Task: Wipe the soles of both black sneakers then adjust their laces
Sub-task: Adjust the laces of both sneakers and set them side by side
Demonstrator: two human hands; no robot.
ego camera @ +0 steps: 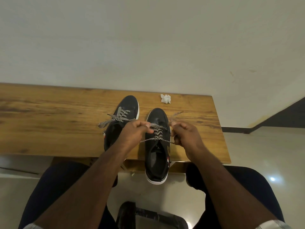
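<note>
Both hands work over the right sneaker [157, 146], which stands sole-down on the wooden table [49, 121] with its long axis running from the person toward the wall: toe pointing away, heel overhanging the near table edge. The left hand [134, 132] has its fingers curled round one end of the black-and-white lace [157, 132], pinching it just above the tongue; the right hand [185, 134] pinches the other end on the opposite side, with a strand stretched across the shoe opening between the two grips. The lace tip beyond the right hand's pinch is blurred.

Just left of the left hand's grip, the left sneaker [123, 116] lies parallel, toe also pointing to the wall and set slightly farther from the person, its patterned laces [115, 119] loose and trailing leftward onto the table. Beyond the right hand's grip, near the far table edge, sits a crumpled white tissue [165, 98], apart from both shoes.
</note>
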